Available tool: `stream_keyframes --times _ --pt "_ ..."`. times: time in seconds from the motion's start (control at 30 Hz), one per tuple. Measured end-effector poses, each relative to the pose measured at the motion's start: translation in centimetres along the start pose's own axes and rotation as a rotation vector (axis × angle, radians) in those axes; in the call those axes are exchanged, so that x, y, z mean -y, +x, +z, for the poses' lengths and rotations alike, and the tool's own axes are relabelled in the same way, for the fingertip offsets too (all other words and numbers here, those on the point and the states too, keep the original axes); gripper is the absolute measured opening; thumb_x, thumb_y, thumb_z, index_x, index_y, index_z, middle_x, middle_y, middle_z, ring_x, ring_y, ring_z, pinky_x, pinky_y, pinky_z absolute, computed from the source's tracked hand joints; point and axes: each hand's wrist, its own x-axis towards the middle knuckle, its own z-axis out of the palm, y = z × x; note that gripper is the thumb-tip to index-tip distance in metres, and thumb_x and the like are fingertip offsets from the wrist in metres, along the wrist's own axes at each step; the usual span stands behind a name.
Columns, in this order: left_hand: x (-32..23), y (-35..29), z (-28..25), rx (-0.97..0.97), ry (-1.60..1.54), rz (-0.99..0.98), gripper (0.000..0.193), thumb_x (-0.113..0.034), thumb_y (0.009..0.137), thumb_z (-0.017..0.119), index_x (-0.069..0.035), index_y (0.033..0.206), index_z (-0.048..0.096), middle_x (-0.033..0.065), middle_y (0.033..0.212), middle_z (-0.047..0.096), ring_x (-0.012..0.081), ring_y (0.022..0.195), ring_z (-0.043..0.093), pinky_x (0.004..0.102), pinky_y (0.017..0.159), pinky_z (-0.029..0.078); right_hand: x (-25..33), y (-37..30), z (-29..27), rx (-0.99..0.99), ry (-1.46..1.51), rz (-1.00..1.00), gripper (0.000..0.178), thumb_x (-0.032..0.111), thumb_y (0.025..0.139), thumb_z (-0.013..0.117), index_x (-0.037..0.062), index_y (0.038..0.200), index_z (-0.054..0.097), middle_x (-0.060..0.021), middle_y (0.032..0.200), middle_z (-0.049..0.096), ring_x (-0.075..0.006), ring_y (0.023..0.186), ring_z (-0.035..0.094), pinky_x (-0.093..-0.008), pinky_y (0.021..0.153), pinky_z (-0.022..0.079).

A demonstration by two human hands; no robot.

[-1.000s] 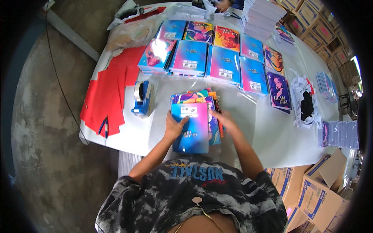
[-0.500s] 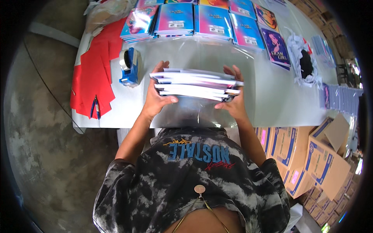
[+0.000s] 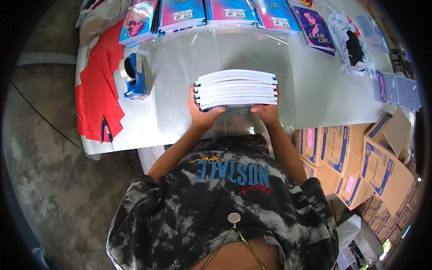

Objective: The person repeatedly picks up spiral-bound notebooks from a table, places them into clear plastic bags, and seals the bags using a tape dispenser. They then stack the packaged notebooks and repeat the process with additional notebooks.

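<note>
Between my two hands is a stack of several spiral notebooks (image 3: 236,87), its white page edges facing me and dark spiral bindings showing at the left end. My left hand (image 3: 204,114) grips the stack's left side, thumb along the lower edge. On the opposite end my right hand (image 3: 268,112) holds it the same way, with most of its fingers hidden behind the notebooks. Beneath the stack lies a sheet of clear plastic film (image 3: 175,108) on the white table (image 3: 324,103).
Piles of blue and pink notebooks (image 3: 182,13) line the table's far side. At left are a blue tape dispenser (image 3: 137,78), red sheets (image 3: 99,90) and pens (image 3: 105,129). Crumpled paper (image 3: 360,65) lies at right, near a notebook row (image 3: 398,90). Cardboard boxes (image 3: 333,148) stand below.
The notebook stack, uneven and blurred before, is now neater and steady, its edges lined up. My hands have come closer together around it. The whole view has shifted slightly.
</note>
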Motion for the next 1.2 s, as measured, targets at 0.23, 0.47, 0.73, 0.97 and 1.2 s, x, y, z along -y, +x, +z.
stream_keyframes --times 0.23,0.47,0.73,0.97,1.2 --pt "3.2 -0.2 -3.3 0.206 0.463 0.327 0.061 -0.047 0.068 0.074 -0.002 0.105 0.057 0.0078 0.097 0.065 0.0178 0.09 0.062 0.0333 0.08 0.048 -3.1 -0.8 -2.0 0.154 -0.097 -0.008 0.105 0.05 0.042 0.087 0.0039 0.124 0.04 -0.0064 0.116 0.051 -0.0185 0.107 0.051 -0.0338 0.093 0.04" --pt "7.9 -0.3 -6.2 0.382 0.884 0.076 0.05 -0.034 0.066 0.078 -0.005 0.103 0.061 0.0106 0.099 0.065 0.0274 0.092 0.062 0.0354 0.08 0.05 -8.3 -1.0 -4.6 0.276 -0.564 -0.134 0.05 0.026 0.059 0.084 0.0047 0.099 0.064 -0.0084 0.094 0.067 -0.0206 0.088 0.064 -0.034 0.079 0.05" --pt "-3.6 5.5 -3.3 0.107 0.606 -0.692 0.076 -0.06 0.074 0.062 0.009 0.104 0.058 0.0194 0.089 0.065 0.0236 0.083 0.065 0.0326 0.073 0.051 1.4 5.5 1.6 0.244 -0.806 0.585 0.067 0.062 0.073 0.06 -0.0045 0.083 0.065 -0.0246 0.077 0.063 -0.0347 0.078 0.064 -0.0399 0.07 0.048" --pt "-3.5 7.0 -3.0 0.19 1.274 -0.88 0.075 -0.064 0.082 0.047 0.008 0.101 0.062 0.0241 0.095 0.064 0.034 0.094 0.061 0.0403 0.083 0.046 -1.9 5.6 0.3 0.189 -1.013 0.64 0.068 0.061 0.081 0.048 -0.0038 0.082 0.066 -0.0273 0.079 0.062 -0.0419 0.081 0.06 -0.0468 0.077 0.044" --pt "3.6 4.7 -10.7 -0.564 1.711 -0.11 0.036 -0.038 0.088 0.05 -0.011 0.106 0.065 0.0153 0.134 0.039 0.036 0.125 0.032 0.0459 0.099 0.03 -6.0 2.5 -7.8 -0.625 -1.799 -0.001 0.027 0.028 0.081 0.06 0.0148 0.104 0.067 -0.008 0.128 0.05 -0.0317 0.126 0.032 -0.0481 0.102 0.024"
